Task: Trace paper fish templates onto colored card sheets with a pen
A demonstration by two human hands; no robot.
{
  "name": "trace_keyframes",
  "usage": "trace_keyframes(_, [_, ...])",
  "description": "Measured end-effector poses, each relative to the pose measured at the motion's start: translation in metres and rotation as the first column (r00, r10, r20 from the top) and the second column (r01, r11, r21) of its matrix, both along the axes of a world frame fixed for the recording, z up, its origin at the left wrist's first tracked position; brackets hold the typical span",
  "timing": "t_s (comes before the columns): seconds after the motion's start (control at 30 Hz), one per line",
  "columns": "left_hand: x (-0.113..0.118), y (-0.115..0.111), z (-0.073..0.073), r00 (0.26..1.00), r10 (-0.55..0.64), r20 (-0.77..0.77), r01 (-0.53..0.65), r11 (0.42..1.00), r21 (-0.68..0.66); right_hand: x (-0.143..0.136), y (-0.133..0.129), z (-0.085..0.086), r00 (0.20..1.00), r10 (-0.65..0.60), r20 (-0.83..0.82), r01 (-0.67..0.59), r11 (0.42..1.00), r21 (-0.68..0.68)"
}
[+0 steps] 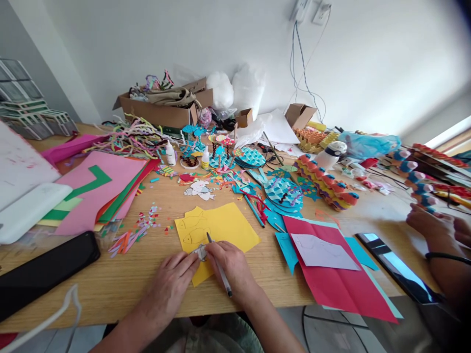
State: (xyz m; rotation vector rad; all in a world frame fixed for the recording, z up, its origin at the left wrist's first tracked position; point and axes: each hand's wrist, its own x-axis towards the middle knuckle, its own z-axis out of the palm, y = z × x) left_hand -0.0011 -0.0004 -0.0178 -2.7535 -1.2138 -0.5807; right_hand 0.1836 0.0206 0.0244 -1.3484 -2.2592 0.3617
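A yellow paper sheet lies on the wooden table in front of me, with fish outlines drawn on it. My right hand grips a pen whose tip touches the sheet. My left hand presses flat on the sheet's near left corner, its fingertips on a small grey paper cut-out that sits between both hands.
Pink, green and red sheets lie left, a black phone near left. A red sheet and a tablet lie right, beside another person's hands. Paper fish, glue bottles and cardboard boxes crowd the back.
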Motion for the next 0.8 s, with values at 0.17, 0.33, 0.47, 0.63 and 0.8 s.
trace_keyframes(0.17, [-0.01, 0.014, 0.018, 0.99, -0.047, 0.133, 0.063, 0.991, -0.121, 0.0, -0.002, 0.0, 1.0, 0.0, 0.024, 0.0, 1.0, -0.003])
trace_keyframes(0.33, [-0.017, 0.035, 0.041, 0.954, -0.085, 0.286, 0.148, 0.968, -0.203, 0.0, -0.002, -0.003, 0.998, -0.025, 0.049, 0.024, 1.0, 0.014])
trace_keyframes(0.47, [-0.007, 0.045, 0.042, 0.942, -0.169, 0.289, 0.252, 0.927, -0.279, 0.001, -0.001, -0.006, 0.998, -0.022, 0.051, 0.021, 1.0, 0.009])
trace_keyframes(0.63, [0.001, 0.055, 0.036, 0.927, -0.25, 0.279, 0.326, 0.905, -0.274, 0.0, 0.0, -0.006, 0.999, -0.017, 0.038, 0.018, 1.0, -0.013])
trace_keyframes(0.8, [-0.001, 0.057, 0.035, 0.928, -0.265, 0.261, 0.337, 0.895, -0.291, 0.003, -0.003, 0.003, 0.99, -0.004, -0.142, -0.008, 0.996, -0.087])
